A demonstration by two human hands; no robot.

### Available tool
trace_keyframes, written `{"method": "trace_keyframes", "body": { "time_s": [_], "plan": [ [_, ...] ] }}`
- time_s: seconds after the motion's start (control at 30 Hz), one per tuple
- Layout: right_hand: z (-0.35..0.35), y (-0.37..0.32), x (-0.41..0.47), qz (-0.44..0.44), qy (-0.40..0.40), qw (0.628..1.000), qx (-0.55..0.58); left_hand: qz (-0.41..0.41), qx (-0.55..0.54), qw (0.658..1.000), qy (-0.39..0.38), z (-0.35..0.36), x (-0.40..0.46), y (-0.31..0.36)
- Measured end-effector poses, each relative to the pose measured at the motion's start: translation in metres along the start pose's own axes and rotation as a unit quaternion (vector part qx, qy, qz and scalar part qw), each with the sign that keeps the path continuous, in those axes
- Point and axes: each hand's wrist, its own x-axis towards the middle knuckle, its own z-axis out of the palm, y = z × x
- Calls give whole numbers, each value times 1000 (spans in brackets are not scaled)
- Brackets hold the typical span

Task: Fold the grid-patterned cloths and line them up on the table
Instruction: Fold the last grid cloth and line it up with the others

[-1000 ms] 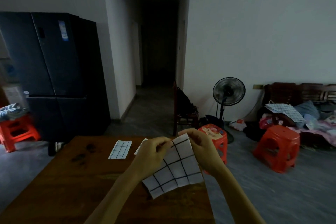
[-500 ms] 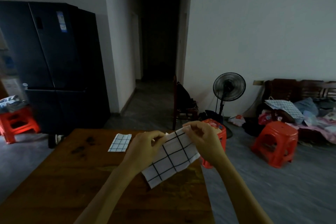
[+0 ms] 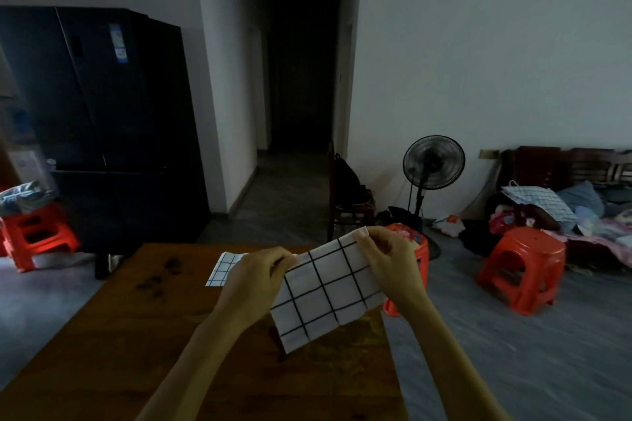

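Note:
A white cloth with black grid lines (image 3: 326,290) hangs folded above the right part of the wooden table (image 3: 119,335). My left hand (image 3: 254,280) pinches its upper left corner and my right hand (image 3: 390,261) pinches its upper right corner, so the cloth is stretched between them and tilts down to the left. A smaller folded grid cloth (image 3: 220,268) lies flat on the table behind my left hand, which hides part of it.
Red plastic stools stand right of the table (image 3: 521,270), just past its far right corner (image 3: 408,239) and at far left (image 3: 34,236). A standing fan (image 3: 432,164), a chair (image 3: 347,202), a black fridge (image 3: 102,120) and a cluttered bench (image 3: 564,202) lie beyond.
Both hands have spread a little wider apart along the cloth's top edge, pulling it flatter. The view has shifted slightly, and the cloth on the table is now more hidden by my left hand.

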Motion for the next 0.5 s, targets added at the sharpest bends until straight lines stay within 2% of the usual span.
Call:
{"method": "trace_keyframes", "body": {
  "time_s": [0.17,0.23,0.37,0.5],
  "plan": [
    [15,-2,-5,-39,-63,996,-58,16,-34,999,12,16,2,17],
    [23,-5,-7,-51,-83,994,-48,43,-48,998,14,24,7,27],
    [22,-10,-7,-67,-77,994,-25,40,-76,996,28,27,10,24],
    [21,-11,-8,-53,-107,993,-23,50,-87,994,32,26,6,22]
  ]
}}
